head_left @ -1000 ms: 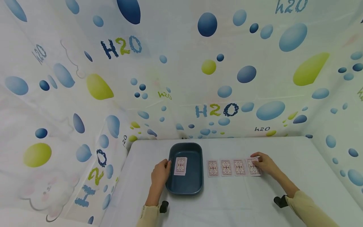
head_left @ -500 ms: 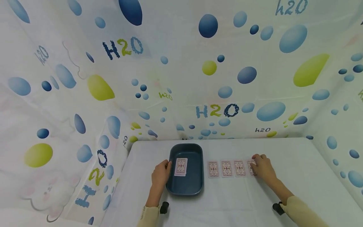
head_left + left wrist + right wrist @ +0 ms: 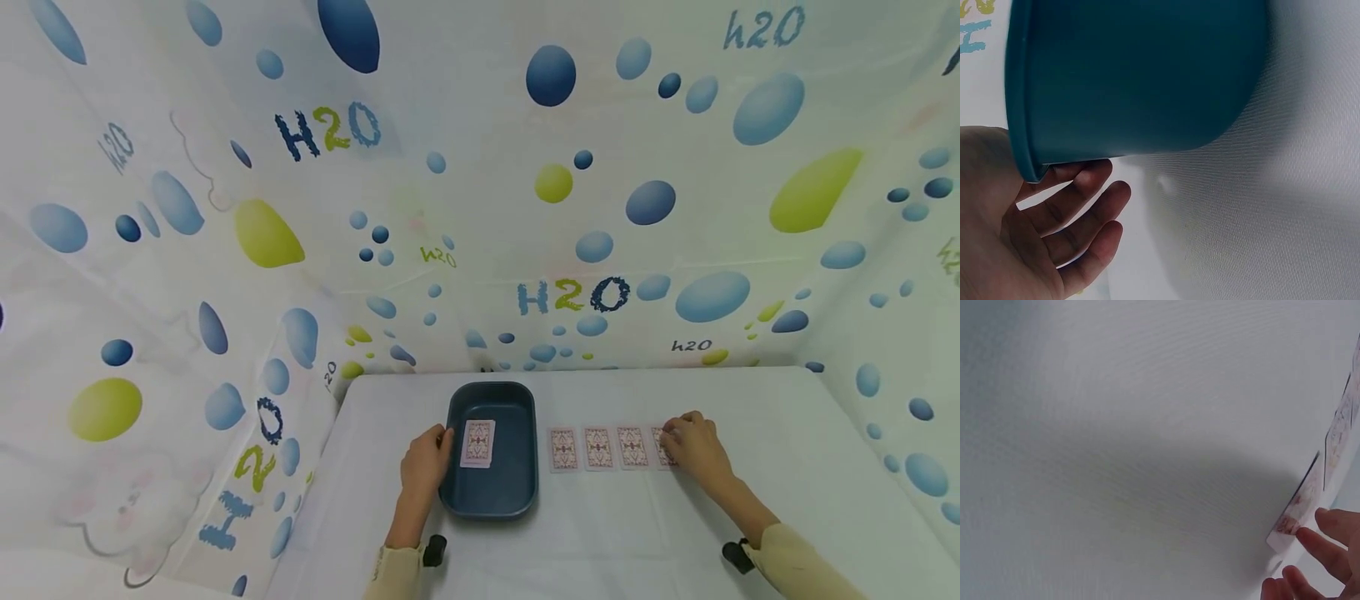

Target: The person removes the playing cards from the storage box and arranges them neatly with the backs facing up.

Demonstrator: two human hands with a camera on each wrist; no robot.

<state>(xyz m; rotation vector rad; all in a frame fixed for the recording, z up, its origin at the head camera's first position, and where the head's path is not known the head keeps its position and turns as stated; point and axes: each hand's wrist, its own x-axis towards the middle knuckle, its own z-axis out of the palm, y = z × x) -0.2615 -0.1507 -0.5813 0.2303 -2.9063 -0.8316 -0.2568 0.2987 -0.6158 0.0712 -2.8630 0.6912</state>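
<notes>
Playing cards point(image 3: 598, 448) lie back-side up in a row of four on the white-covered tabletop point(image 3: 600, 533), just right of a dark blue tray point(image 3: 514, 475); a stack of cards point(image 3: 477, 443) rests inside the tray, toward its left wall; the left hand point(image 3: 425, 458) grips the tray's left rim, fingers bent beneath it; the right hand point(image 3: 699, 452), fingers slightly bent and parted, touches the rightmost card point(image 3: 1300, 506).

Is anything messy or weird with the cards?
One small thing: the playing-card pile in the blue tray isn't squared up; an edge peeks out. The card row beside it looks straight, though the right hand partly hides the last card.
</notes>
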